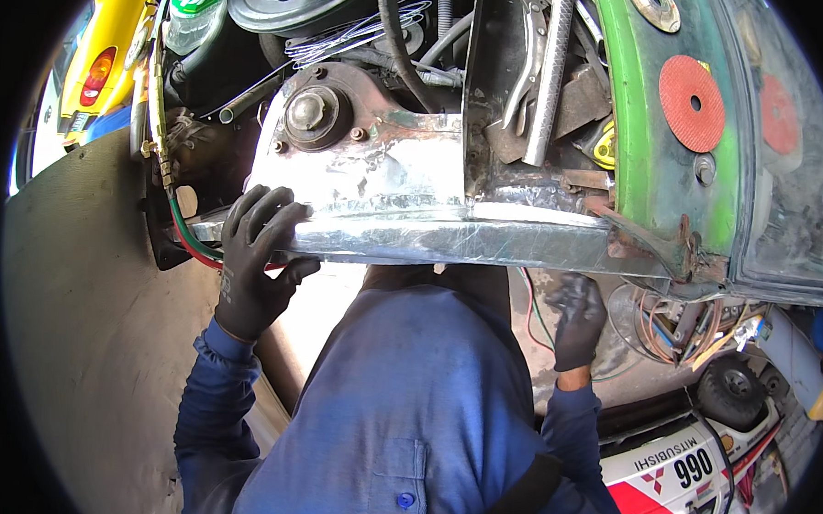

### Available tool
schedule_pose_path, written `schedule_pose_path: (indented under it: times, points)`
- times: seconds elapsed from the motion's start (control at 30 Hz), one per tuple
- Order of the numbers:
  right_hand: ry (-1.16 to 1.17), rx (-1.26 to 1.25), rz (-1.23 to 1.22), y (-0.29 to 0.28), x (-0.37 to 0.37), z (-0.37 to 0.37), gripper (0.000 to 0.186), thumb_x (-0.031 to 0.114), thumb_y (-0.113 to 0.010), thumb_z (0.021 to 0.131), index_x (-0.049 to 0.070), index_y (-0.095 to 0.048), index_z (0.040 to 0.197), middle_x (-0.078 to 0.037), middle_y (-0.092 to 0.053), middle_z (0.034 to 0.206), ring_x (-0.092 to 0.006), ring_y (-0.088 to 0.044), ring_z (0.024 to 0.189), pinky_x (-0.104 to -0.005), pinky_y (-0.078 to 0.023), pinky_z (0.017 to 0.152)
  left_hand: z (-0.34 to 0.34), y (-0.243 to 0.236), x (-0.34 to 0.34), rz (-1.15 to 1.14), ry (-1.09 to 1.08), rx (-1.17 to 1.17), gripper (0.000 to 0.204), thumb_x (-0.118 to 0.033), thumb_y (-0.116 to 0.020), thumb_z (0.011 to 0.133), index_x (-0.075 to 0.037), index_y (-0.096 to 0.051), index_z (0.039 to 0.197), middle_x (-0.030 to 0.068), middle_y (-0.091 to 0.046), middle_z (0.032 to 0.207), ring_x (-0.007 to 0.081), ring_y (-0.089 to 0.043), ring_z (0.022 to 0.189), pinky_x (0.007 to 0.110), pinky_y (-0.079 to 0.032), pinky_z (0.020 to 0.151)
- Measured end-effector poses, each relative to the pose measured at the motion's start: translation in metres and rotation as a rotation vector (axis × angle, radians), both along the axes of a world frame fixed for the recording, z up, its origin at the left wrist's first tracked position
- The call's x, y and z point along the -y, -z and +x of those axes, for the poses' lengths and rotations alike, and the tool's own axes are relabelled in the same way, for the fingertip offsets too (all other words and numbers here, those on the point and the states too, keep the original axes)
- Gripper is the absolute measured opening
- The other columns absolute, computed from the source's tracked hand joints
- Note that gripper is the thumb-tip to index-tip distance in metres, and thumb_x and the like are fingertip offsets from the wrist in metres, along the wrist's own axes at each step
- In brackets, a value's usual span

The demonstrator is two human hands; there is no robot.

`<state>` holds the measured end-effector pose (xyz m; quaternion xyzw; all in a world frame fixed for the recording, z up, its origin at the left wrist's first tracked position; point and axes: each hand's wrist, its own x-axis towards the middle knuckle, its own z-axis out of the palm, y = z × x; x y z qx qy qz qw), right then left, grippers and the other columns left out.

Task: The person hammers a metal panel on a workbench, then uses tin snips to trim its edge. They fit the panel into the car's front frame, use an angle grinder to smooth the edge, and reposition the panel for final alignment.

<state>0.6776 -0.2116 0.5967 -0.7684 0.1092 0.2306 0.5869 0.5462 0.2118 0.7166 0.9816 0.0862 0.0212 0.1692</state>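
I stand against an open engine bay of a green car. A bare, ground-shiny sheet-metal panel [386,210] runs across in front of me, with a rusty round mount [312,113] above it. My left hand [255,259], in a black glove, grips the panel's left end, fingers over the top edge and thumb under. My right hand [576,319], also gloved, hangs below the panel's right part near loose wires; whether it holds anything I cannot tell.
Two red abrasive discs [692,102] lie on the green fender [636,157]. A green plastic bottle [195,4] stands at top left beside hoses. Tangled wires [675,324] hang at right. A yellow car [99,60] is far left, a white toy car [687,462] lower right.
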Motion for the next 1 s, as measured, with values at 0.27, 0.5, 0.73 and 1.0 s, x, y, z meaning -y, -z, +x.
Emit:
schedule_pose_path:
  times: [0.27, 0.5, 0.73, 1.0]
  points:
    - [-0.347, -0.084, 0.33, -0.063, -0.059, 0.014, 0.06, 0.052, -0.054, 0.111, -0.006, -0.065, 0.116, -0.014, -0.072, 0.085, -0.0217, -0.073, 0.082, -0.0364, -0.06, 0.079, 0.004, -0.008, -0.002, -0.054, -0.01, -0.085, 0.081, -0.039, -0.092, 0.074, -0.012, -0.063, 0.144, 0.0128, -0.062, 0.149, 0.0428, -0.048, 0.146, 0.057, -0.036, 0.122]
    - [-0.058, -0.292, 0.257, -0.074, -0.084, 0.014, 0.061, 0.053, -0.051, 0.112, -0.005, -0.066, 0.103, -0.013, -0.073, 0.084, -0.0208, -0.075, 0.078, -0.0361, -0.064, 0.076, 0.015, -0.017, -0.027, 0.241, 0.194, -0.184, 0.067, -0.058, -0.08, 0.085, -0.021, -0.069, 0.139, 0.0103, -0.062, 0.151, 0.0405, -0.048, 0.148, 0.062, -0.03, 0.125]
    - [0.053, -0.219, 0.119, -0.072, -0.096, 0.005, 0.065, 0.053, -0.049, 0.113, -0.007, -0.068, 0.1, -0.016, -0.076, 0.085, -0.0234, -0.076, 0.08, -0.0386, -0.062, 0.081, 0.024, 0.01, -0.031, 0.088, 0.273, -0.033, 0.062, -0.066, -0.069, 0.091, -0.013, -0.07, 0.124, 0.0062, -0.073, 0.134, 0.0337, -0.066, 0.13, 0.06, -0.034, 0.124]
    - [0.057, -0.109, 0.075, -0.072, -0.099, 0.004, 0.07, 0.057, -0.046, 0.113, -0.007, -0.067, 0.095, -0.018, -0.078, 0.084, -0.0227, -0.076, 0.08, -0.0357, -0.061, 0.082, 0.027, 0.01, -0.031, 0.118, 0.275, 0.0, 0.061, -0.067, -0.066, 0.093, -0.013, -0.071, 0.12, 0.0057, -0.075, 0.129, 0.0309, -0.068, 0.128, 0.059, -0.035, 0.124]
